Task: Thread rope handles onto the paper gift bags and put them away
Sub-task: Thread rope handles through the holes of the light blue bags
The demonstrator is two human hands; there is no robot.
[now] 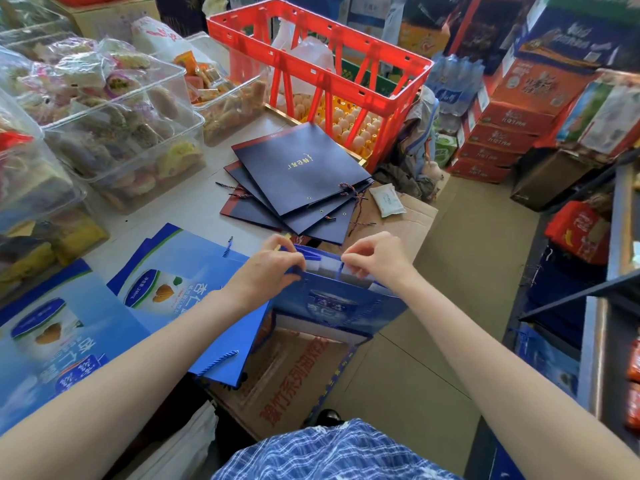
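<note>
I hold a blue paper gift bag (332, 303) in front of me over an open cardboard box. My left hand (273, 265) pinches the bag's top edge at its left corner. My right hand (374, 259) pinches a blue rope (338, 271) at the top edge further right. More blue bags (166, 271) lie flat on the table at my left, some with rope handles (221, 356). A fanned stack of dark navy bags (298, 174) with twisted cords lies further back on the table.
An open brown cardboard box (294, 375) stands on the floor below the held bag. Clear plastic bins of snacks (121, 109) fill the table's left side. A red crate (322, 64) sits over egg trays behind the navy bags. Stacked cartons (502, 133) line the right.
</note>
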